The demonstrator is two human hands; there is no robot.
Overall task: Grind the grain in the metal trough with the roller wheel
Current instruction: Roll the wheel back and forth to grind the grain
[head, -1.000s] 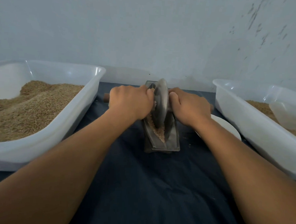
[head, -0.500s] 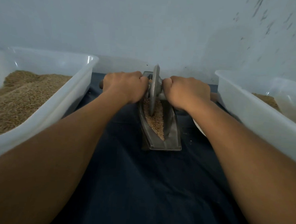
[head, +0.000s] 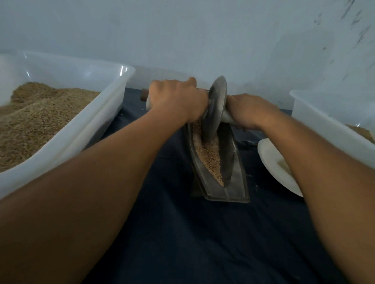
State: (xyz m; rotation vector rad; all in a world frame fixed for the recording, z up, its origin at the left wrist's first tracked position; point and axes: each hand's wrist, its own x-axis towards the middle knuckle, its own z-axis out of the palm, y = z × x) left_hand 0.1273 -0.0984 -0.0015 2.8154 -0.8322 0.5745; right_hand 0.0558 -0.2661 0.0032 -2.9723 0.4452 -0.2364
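Backdrop: pale grey-blue wall (head: 188, 29) with dark scuff marks at the upper right.
Surface: dark blue cloth (head: 198, 240) covers the table under everything.
Metal trough (head: 234, 181): narrow and boat-shaped, lying on the cloth at centre. Its long axis runs from the near end, which points toward the person and slightly right, away toward the wall and slightly left. The far end is hidden behind the hands.
Grain (head: 210, 156): tan kernels along the bottom of the trough channel, tapering to a point at the near end.
Roller wheel (head: 214, 108): a metal disc standing on edge in the far half of the trough, its lower rim down among the grain, its top leaning a little to the right. Its plane follows the trough's length.
Axle handle (head: 144, 95): passes through the wheel crosswise to the trough; a brown end pokes out left of the left hand, and the right side slopes lower.
Left hand (head: 178, 100): fingers wrapped over the handle, knuckles up, just beside the wheel's left face.
Right hand (head: 249, 111): fingers curled round the grey handle stub on the wheel's right side.
Left tub (head: 110, 107): translucent white plastic, heaped with brown grain.
Right tub (head: 326, 125): same plastic, some grain showing inside.
White plate (head: 272, 163): on the cloth between trough and right tub, partly hidden by the right forearm.
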